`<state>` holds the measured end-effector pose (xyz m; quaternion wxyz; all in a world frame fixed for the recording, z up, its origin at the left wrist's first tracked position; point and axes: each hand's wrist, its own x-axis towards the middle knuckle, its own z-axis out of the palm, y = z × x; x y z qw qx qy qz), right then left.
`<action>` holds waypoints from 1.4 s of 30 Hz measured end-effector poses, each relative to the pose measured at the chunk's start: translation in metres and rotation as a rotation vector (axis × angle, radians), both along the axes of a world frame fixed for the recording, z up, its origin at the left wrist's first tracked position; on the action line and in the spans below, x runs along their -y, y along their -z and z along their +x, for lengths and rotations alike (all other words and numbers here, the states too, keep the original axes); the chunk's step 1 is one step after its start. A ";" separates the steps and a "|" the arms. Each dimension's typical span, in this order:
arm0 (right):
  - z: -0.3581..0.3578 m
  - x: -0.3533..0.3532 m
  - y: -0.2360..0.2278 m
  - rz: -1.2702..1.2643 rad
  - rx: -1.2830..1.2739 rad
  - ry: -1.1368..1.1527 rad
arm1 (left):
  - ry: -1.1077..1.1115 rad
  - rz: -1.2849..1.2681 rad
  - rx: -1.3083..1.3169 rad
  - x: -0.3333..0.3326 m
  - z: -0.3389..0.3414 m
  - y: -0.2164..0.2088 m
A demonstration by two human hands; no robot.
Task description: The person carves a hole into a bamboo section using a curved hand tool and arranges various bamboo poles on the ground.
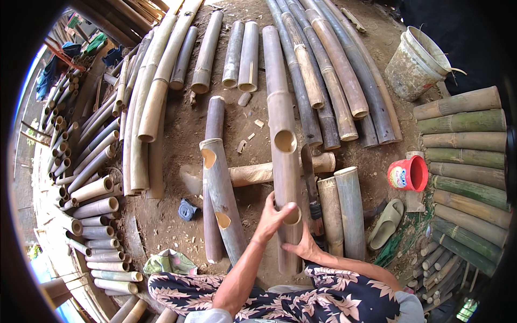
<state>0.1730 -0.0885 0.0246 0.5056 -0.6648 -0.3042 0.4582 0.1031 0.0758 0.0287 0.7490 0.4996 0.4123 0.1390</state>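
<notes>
A bamboo pole (pixel 283 161) with two round holes cut in its upper face stands lengthwise before me, its near end at my lap. My left hand (pixel 273 218) is closed around its left side, thumb beside the nearer hole. Lower down, my right hand (pixel 302 246) grips the right side. To the left lies a bamboo piece (pixel 223 188) with two cut openings, close to a darker bamboo piece (pixel 211 226). A bamboo log (pixel 253 174) lies crosswise behind the held pole. Just right of the pole is a long blade with a dark handle (pixel 315 210).
Two short bamboo pieces (pixel 350 212) lie to the right, near a green clog (pixel 386 223) and a red bucket (pixel 407 174). Long bamboo poles (pixel 344 70) spread across the far ground. A dirty white bucket (pixel 409 64) stands back right. Stacked bamboo (pixel 99 207) lines the left.
</notes>
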 end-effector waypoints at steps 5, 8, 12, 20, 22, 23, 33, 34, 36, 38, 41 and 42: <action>0.009 0.037 0.003 -0.285 0.303 -0.353 | 0.032 0.206 -0.230 0.046 -0.007 0.017; 0.012 0.045 -0.006 -0.445 0.543 -0.518 | 0.015 0.170 -0.240 0.071 -0.036 0.044; 0.054 0.062 -0.038 -0.507 0.158 -0.039 | -0.004 0.126 -0.209 0.108 -0.036 0.055; 0.080 0.156 -0.005 -0.805 0.837 0.351 | -0.005 0.223 -0.345 0.108 -0.033 0.075; 0.080 0.195 0.059 -0.747 0.743 0.395 | 0.016 0.196 -0.387 0.103 -0.030 0.062; 0.081 0.202 0.068 -0.730 0.768 0.425 | 0.086 0.218 -0.501 0.101 -0.026 0.045; 0.111 0.194 0.040 -0.906 0.790 0.167 | -0.294 0.566 -1.034 0.003 -0.110 0.001; 0.110 0.189 0.042 -0.828 0.802 0.155 | -0.185 0.415 -1.042 -0.003 -0.127 0.008; 0.094 0.150 0.032 -0.858 0.738 0.067 | -0.199 0.498 -1.047 -0.008 -0.164 0.013; 0.120 0.156 0.023 -0.751 0.683 0.186 | -0.196 0.503 -0.942 -0.009 -0.149 0.012; 0.131 0.139 0.022 -0.700 0.654 0.183 | -0.225 0.575 -0.913 -0.033 -0.154 -0.021; 0.133 0.133 0.019 -0.717 0.640 0.189 | -0.217 0.596 -0.892 -0.046 -0.156 -0.032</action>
